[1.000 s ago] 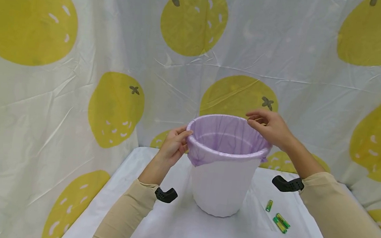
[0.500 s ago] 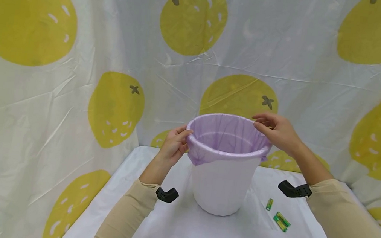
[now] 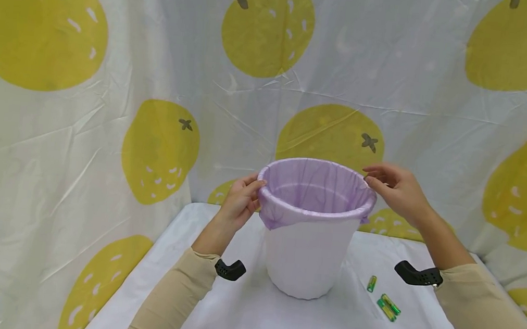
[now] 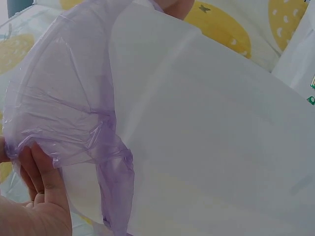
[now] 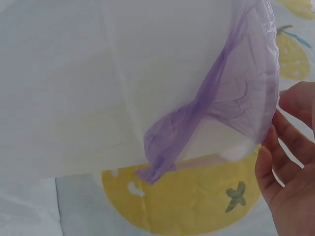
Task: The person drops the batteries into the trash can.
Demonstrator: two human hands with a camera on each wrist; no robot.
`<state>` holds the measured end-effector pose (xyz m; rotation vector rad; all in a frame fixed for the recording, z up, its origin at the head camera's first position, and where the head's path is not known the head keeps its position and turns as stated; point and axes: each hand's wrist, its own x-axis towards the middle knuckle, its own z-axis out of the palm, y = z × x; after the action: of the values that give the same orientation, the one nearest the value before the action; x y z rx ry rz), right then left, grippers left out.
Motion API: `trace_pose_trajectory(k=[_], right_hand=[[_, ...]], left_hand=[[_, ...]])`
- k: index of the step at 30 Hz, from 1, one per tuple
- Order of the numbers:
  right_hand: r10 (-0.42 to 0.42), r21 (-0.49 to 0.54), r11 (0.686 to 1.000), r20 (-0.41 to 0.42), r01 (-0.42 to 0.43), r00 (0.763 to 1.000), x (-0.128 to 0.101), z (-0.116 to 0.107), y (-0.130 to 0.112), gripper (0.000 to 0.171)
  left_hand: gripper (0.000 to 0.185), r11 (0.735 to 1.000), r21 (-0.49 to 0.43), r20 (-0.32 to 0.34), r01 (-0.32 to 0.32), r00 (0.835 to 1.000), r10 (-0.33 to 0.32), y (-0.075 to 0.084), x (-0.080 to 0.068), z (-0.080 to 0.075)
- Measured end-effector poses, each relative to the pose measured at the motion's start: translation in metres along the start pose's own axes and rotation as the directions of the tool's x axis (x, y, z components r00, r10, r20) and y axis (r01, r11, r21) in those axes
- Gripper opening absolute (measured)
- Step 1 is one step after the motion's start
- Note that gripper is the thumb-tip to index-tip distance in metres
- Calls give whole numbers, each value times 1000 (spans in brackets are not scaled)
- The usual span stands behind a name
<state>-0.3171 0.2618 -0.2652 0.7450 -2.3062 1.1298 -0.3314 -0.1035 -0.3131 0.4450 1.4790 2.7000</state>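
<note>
A white trash can (image 3: 306, 262) stands upright on the table, lined with a thin purple trash bag (image 3: 282, 219) whose top folds outward over the rim. At the rim's left side my left hand (image 3: 240, 200) pinches the bag's edge, thumb over the top and fingers outside below. In the left wrist view the bag (image 4: 59, 108) hangs wrinkled down the wall, with a twisted tail. My right hand (image 3: 398, 193) holds the back right rim between thumb and fingers. The right wrist view has a bunched end of bag (image 5: 167, 137) on the outer wall.
Several green-and-yellow batteries (image 3: 387, 310) lie on the white table cover (image 3: 231, 313), right of the can. A white curtain (image 3: 247, 137) with yellow fruit prints hangs close behind and at both sides. Each sleeve carries a black wrist mount (image 3: 229, 269).
My right hand has slid rightward along the back rim of the can, from above its back edge to its right side. The left hand, can and batteries keep their places.
</note>
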Motion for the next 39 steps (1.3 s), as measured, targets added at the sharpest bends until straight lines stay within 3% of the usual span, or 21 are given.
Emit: trace_pose_trajectory(k=[20, 39], right_hand=[[-31, -35, 999, -38, 29, 999, -37, -8, 23, 27], [80, -12, 997, -41, -80, 996, -76, 13, 55, 25]], left_hand=[[48, 1000, 2, 20, -5, 1000, 5, 0, -1, -2], [47, 1000, -6, 1, -8, 1000, 8, 0, -1, -2]])
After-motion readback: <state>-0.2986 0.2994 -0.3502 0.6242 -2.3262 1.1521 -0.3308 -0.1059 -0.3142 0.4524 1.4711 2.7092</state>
